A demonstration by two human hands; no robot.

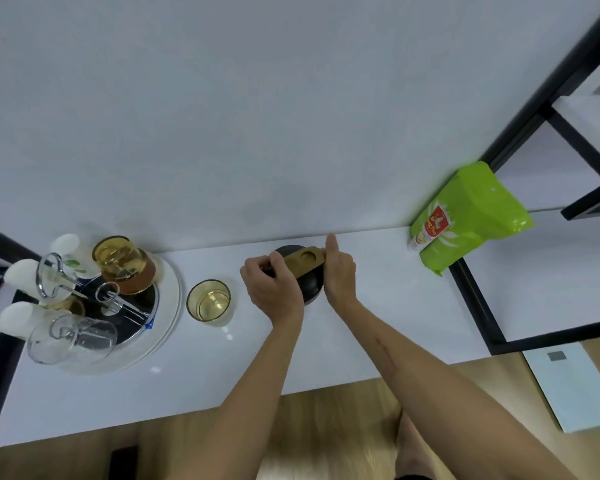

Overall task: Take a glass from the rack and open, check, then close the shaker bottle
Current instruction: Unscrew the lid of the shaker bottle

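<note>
Left hand (271, 289) and right hand (338, 275) clamped the shaker bottle (309, 285); steady the base, work the flip lid (303, 259) squarely.

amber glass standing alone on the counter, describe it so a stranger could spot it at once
On the white counter, look between the round rack tray and the two hands. The amber glass stands upright there, directly on the counter, unlike the amber one tipped on the rack.

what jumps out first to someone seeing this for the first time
Both hands, left hand and right hand, close around a dark shaker bottle with a wooden lid at mid-counter. To its left stands an amber glass; a bright green bag leans at the right.
</note>
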